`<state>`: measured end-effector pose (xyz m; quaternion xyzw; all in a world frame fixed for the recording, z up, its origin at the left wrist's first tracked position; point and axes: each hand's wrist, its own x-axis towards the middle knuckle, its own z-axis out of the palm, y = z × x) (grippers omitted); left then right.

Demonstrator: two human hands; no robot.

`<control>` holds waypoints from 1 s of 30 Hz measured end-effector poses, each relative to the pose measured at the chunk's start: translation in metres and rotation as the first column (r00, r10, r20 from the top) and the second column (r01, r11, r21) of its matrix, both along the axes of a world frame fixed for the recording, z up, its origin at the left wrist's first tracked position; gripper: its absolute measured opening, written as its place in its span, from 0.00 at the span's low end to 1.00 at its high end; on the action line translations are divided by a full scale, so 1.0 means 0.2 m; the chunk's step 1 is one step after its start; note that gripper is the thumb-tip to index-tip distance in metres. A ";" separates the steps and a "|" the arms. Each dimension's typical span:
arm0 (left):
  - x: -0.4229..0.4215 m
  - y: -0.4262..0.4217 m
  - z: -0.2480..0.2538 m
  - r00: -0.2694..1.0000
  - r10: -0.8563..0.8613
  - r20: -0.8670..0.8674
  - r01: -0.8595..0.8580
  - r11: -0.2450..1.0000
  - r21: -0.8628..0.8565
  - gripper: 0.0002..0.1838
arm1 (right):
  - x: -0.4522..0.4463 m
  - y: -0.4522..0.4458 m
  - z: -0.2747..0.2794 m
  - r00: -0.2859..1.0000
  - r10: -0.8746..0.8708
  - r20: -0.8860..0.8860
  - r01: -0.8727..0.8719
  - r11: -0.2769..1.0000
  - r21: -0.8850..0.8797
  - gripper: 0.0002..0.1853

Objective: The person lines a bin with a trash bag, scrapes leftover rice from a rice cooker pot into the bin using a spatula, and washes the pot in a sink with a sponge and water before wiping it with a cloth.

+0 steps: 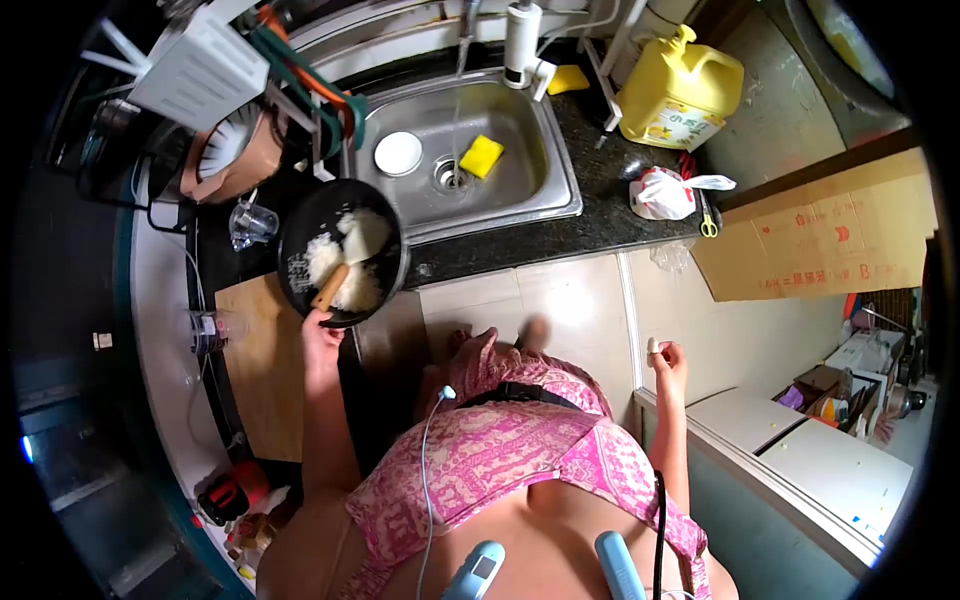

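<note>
My left hand point(322, 342) is closed at the near rim of a round black pan point(392, 262). White rice point(325, 258) lies in the pan in clumps. A utensil with a wooden handle point(330, 287) and a pale blade-like end point(366, 236) rests in it, its handle close to my fingers. My right hand point(669, 366) is raised at the right, away from the counter, its fingers pinched on a small off-white piece point(653, 346) whose kind I cannot make out.
Water runs from the faucet point(467, 40) into the steel sink point(560, 165), which holds a white dish point(398, 154) and yellow sponge point(481, 157). A wooden board point(262, 385) lies left, near a clear cup point(252, 224). A yellow jug point(680, 85), white bag point(663, 193) and scissors point(709, 226) stand right.
</note>
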<state>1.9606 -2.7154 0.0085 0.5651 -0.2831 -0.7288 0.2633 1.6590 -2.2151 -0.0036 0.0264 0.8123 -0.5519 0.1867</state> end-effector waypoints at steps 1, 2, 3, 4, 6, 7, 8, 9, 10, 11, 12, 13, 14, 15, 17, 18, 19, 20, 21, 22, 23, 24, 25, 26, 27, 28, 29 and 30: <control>0.04 -0.03 -0.04 1.000 -0.007 0.000 0.007 1.000 0.005 0.04 | -0.03 0.02 0.03 1.000 0.005 -0.003 -0.004 0.999 0.034 0.05; 0.04 -0.03 -0.04 1.000 0.011 -0.012 -0.011 1.000 0.013 0.03 | -0.07 0.04 0.03 1.000 0.001 0.012 -0.001 1.000 0.017 0.04; 0.02 -0.03 -0.05 0.999 0.031 -0.027 -0.031 0.999 0.023 0.03 | -0.10 0.06 0.04 1.000 -0.002 0.025 0.002 1.000 0.000 0.04; -0.04 0.01 0.03 0.997 0.076 -0.025 -0.076 0.997 0.002 0.04 | -0.12 0.08 0.04 1.000 -0.009 0.029 0.009 1.000 0.001 0.04; -0.04 -0.01 0.01 0.995 0.099 -0.020 -0.097 0.992 0.076 0.04 | -0.19 0.11 0.03 0.999 0.029 0.025 -0.031 0.998 0.052 0.04; -0.05 0.01 0.05 0.997 0.073 -0.008 -0.072 0.993 0.098 0.05 | -0.22 0.12 0.01 0.999 0.028 0.030 -0.029 0.998 0.053 0.04; -0.04 0.01 0.05 1.000 0.026 -0.012 -0.025 0.995 0.093 0.06 | -0.25 0.12 -0.01 0.998 0.058 0.039 -0.060 0.996 0.072 0.03; -0.03 0.00 0.05 1.000 0.016 -0.005 -0.015 0.995 0.096 0.06 | -0.28 0.13 -0.04 0.996 0.082 0.047 -0.086 0.992 0.091 0.03; -0.03 -0.01 0.03 0.999 0.044 -0.021 -0.042 0.993 0.109 0.08 | -0.31 0.15 -0.08 0.994 0.107 0.011 -0.107 0.983 0.149 0.04; -0.02 -0.02 0.01 0.997 0.072 -0.039 -0.067 0.990 0.124 0.09 | -0.32 0.16 -0.09 0.996 0.091 0.012 -0.092 0.984 0.155 0.04; 0.01 -0.05 -0.02 0.995 0.073 -0.062 -0.061 0.983 0.173 0.12 | -0.34 0.15 -0.10 0.993 0.115 -0.004 -0.113 0.984 0.141 0.05; 0.03 -0.06 -0.05 0.996 0.054 -0.066 -0.041 0.984 0.173 0.12 | -0.35 0.13 -0.10 0.991 0.135 -0.020 -0.132 0.983 0.126 0.05; 0.05 -0.07 -0.07 0.994 0.089 -0.059 -0.076 0.979 0.187 0.13 | -0.35 0.11 -0.08 0.987 0.149 -0.063 -0.137 0.978 0.158 0.06; 0.06 -0.08 -0.09 0.991 0.125 -0.049 -0.113 0.973 0.202 0.14 | -0.34 0.10 -0.08 0.990 0.129 -0.064 -0.117 0.980 0.159 0.06; 0.03 -0.05 -0.07 0.985 0.165 -0.056 -0.150 0.966 0.210 0.15 | -0.33 0.08 -0.07 0.999 0.053 0.002 -0.053 0.992 0.112 0.06; 0.00 -0.01 -0.05 0.973 0.222 -0.063 -0.204 0.954 0.218 0.17 | -0.32 0.07 -0.06 0.999 0.038 0.003 -0.038 0.993 0.115 0.06; -0.05 0.05 0.02 0.976 0.207 -0.063 -0.189 0.957 0.220 0.17 | -0.30 0.07 -0.05 0.999 0.017 0.042 -0.020 0.996 0.083 0.06; -0.12 0.14 0.12 0.980 0.195 -0.040 -0.182 0.960 0.211 0.18 | -0.28 0.05 -0.04 0.997 -0.006 0.081 0.002 0.999 0.049 0.05; -0.17 0.22 0.16 0.984 0.178 -0.019 -0.170 0.965 0.201 0.19 | -0.27 0.04 -0.03 0.992 -0.031 0.119 0.029 0.999 0.013 0.05; -0.16 0.28 0.15 0.999 0.051 -0.007 -0.049 0.981 0.188 0.20 | -0.26 0.02 -0.02 0.991 -0.063 0.115 0.061 0.998 0.021 0.05; -0.17 0.35 0.13 0.997 -0.078 0.006 0.076 0.981 0.176 0.20 | -0.25 0.02 -0.04 0.989 -0.092 0.114 0.090 0.996 0.021 0.05; -0.30 0.51 0.18 0.977 -0.171 0.128 0.166 0.985 0.051 0.18 | -0.24 0.02 -0.06 0.989 -0.083 0.123 0.080 0.996 0.030 0.05; -0.42 0.63 0.23 0.936 -0.244 0.253 0.269 0.961 -0.067 0.16 | -0.24 0.02 -0.07 0.989 -0.075 0.129 0.071 0.997 0.039 0.05; -0.47 0.62 0.18 0.825 -0.489 0.283 0.546 0.819 -0.176 0.13 | -0.22 0.02 -0.07 0.992 -0.102 0.079 0.098 0.994 0.058 0.05; -0.51 0.61 0.12 0.646 -0.684 0.338 0.763 0.588 -0.268 0.11 | -0.20 0.02 -0.05 0.987 -0.136 0.079 0.132 0.990 0.059 0.05; -0.63 0.62 0.15 0.628 -0.706 0.327 0.777 0.550 -0.305 0.09 | -0.18 0.02 -0.01 0.991 -0.123 0.055 0.117 0.988 0.097 0.05; -0.80 0.62 0.16 0.606 -0.731 0.315 0.790 0.507 -0.344 0.08 | -0.16 0.02 0.03 0.993 -0.113 0.031 0.108 0.985 0.134 0.05; -0.92 0.60 0.12 0.486 -0.776 0.402 0.868 0.373 -0.329 0.09 | -0.13 0.03 0.06 0.993 -0.105 -0.057 0.114 0.978 0.173 0.06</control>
